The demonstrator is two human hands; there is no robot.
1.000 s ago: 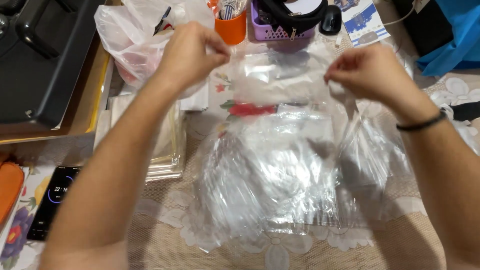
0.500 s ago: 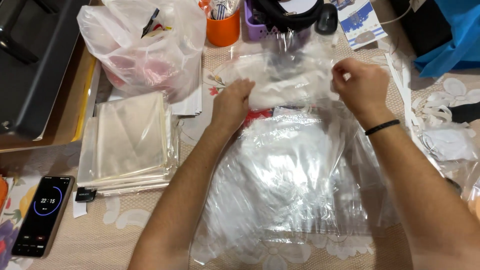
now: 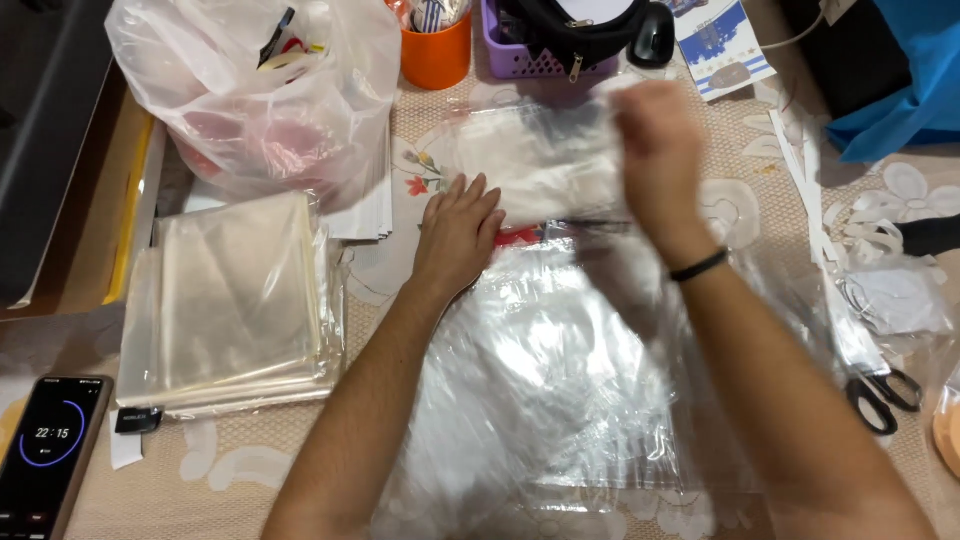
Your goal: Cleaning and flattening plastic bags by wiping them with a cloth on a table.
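- Centre of frame, on a beige lace-patterned tablecloth (image 3: pixel 250 470): left hand (image 3: pixel 458 235) lying flat, palm down, fingers spread and gripping nothing, fingertips touching the lower left edge of a small clear plastic bag (image 3: pixel 540 160).
- Upper centre: that small bag, thin, glossy and crinkled, roughly rectangular, lifted at its right side and blurred there.
- Just right of it: right hand (image 3: pixel 655 150), motion-blurred, fingers pinched narrow on the bag's right edge; black band round the wrist.
- Lower centre, under both forearms: large sheet of clear film (image 3: pixel 540 400), wrinkled and shiny, spread flat across the cloth.
- Left of frame: neat stack of flat clear sleeves (image 3: pixel 235 300), smooth, square-cornered, slightly yellowish.
- Upper left: bulging white plastic sack (image 3: pixel 260 100), soft and translucent, with reddish shapes showing through.
- Top centre: orange cup (image 3: pixel 436 55) and a purple perforated basket (image 3: pixel 530 55), side by side.
- Lower left corner: black phone (image 3: pixel 45 450), screen lit with a round timer ring.
- Right edge, low: black-handled scissors (image 3: pixel 885 395) beside a packet of white masks (image 3: pixel 900 300).
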